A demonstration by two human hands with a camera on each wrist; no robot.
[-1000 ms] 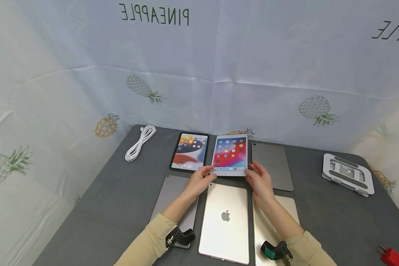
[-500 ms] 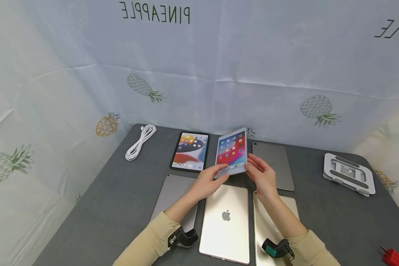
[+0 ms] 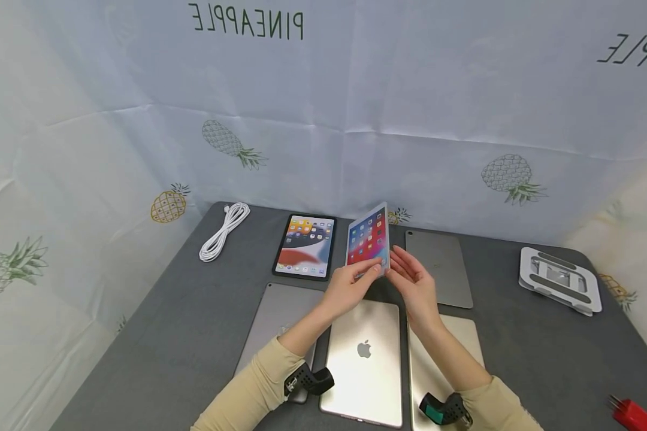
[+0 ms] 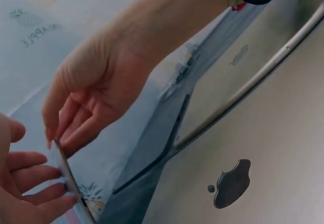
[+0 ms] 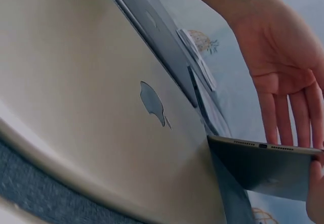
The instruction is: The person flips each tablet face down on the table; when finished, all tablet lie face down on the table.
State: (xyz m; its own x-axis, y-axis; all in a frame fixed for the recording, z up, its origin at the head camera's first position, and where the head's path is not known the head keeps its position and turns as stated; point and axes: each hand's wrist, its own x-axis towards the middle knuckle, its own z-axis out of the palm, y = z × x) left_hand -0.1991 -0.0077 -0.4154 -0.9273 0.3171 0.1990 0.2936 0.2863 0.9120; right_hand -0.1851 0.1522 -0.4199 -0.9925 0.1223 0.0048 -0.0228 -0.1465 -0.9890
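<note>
A small white-framed tablet (image 3: 368, 238), its screen lit red and blue, is raised off the table and tilted in the head view. My right hand (image 3: 414, 286) pinches its lower right corner. My left hand (image 3: 350, 287) lies at the lower edge, its fingers against the screen side. In the left wrist view, straight fingers (image 4: 35, 176) of the left hand touch the tablet, with the thumb apart. The right wrist view shows the tablet's dark back (image 5: 268, 171) and port edge. Below both hands a gold tablet (image 3: 363, 362) lies face down.
Around it lie a black-framed lit tablet (image 3: 304, 246), a grey tablet (image 3: 283, 314), a dark grey tablet (image 3: 442, 269) and another gold tablet (image 3: 428, 383). A white cable (image 3: 223, 234) is at left, a silver folding stand (image 3: 561, 280) and a red plug (image 3: 637, 414) at right.
The small tablet has been tilted up and turned from nearly flat, so its screen now faces leftward. My left hand has slid right along its lower edge, towards the right hand.
</note>
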